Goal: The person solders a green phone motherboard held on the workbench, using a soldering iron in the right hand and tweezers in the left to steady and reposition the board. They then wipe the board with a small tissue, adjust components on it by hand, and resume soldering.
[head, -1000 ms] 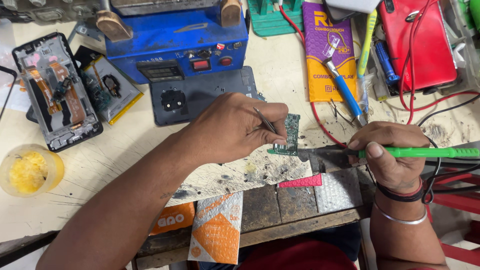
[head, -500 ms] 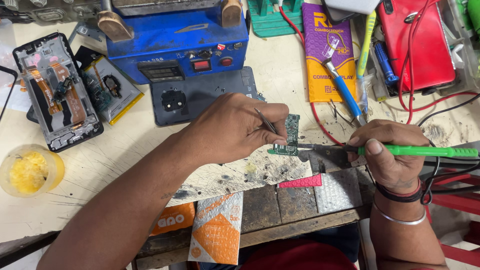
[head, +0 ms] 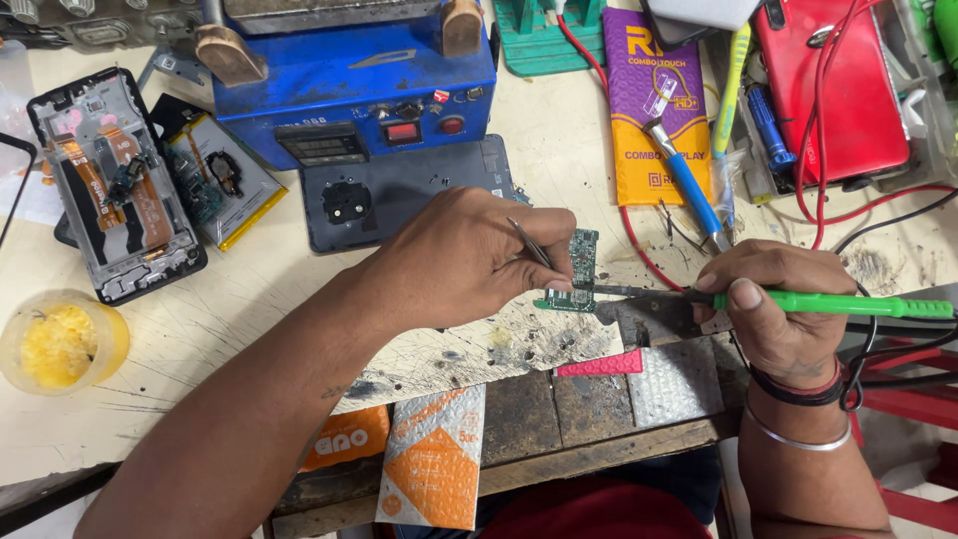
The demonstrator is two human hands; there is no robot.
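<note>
My left hand (head: 469, 262) pinches thin metal tweezers (head: 529, 243) and rests on a small green circuit board (head: 578, 268) at the middle of the bench. My right hand (head: 773, 309) grips a green-handled soldering iron (head: 843, 304); its dark tip (head: 624, 291) touches the board's lower right edge. The board lies on a scorched, stained work pad (head: 499, 354) over a wooden block (head: 559, 399).
A blue heating machine (head: 349, 80) stands at the back. Left of it lie an opened phone frame (head: 110, 190) and a yellow flux tub (head: 60, 344). A dark phone back (head: 399, 200), purple packet (head: 659, 100), blue-handled tool (head: 689, 185), red phone (head: 833, 85) and red wires lie around.
</note>
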